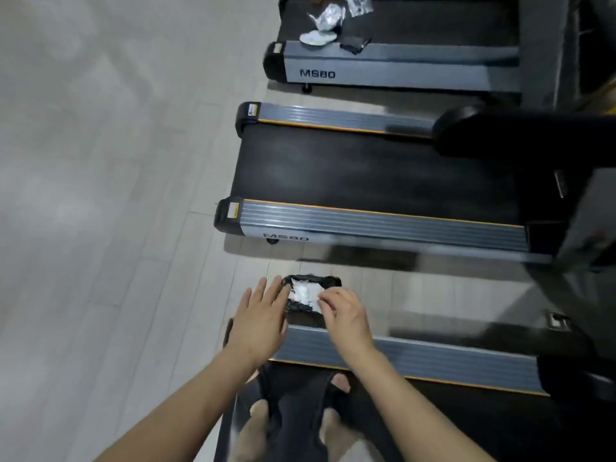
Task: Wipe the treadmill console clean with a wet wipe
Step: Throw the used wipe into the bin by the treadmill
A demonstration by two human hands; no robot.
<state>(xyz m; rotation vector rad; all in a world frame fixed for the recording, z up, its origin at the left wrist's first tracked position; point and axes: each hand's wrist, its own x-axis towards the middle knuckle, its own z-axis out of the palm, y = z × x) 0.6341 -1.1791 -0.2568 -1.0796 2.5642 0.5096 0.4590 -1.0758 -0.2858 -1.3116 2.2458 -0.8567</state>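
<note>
Far left: pale plank floor [100,195], bare and blurred. Near centre: left hand [261,316], open, fingers spread flat, hovering at the left edge of a black bag [301,306] lying on the floor just beyond the grey side rail [400,356] of the nearest treadmill. Inside the bag's open mouth: white crumpled wipes [305,293]. Just right of them: right hand [345,316], fingers curled, tips pinched at the white material's right edge; whether actually gripping a wipe, cannot tell. Below the hands: bare feet [256,425] on the near treadmill's black belt. Farther off, centre to right: second treadmill [366,175], black belt between grey rails with orange trim, "MS80" on its near side. Farthest, top: third treadmill [416,25], also marked "MS80", with white crumpled wrappers [325,23] and a small dark object [355,45] on its near-left corner. Right edge: dark upright frames [520,135], blurred; console itself not clearly distinguishable.
</note>
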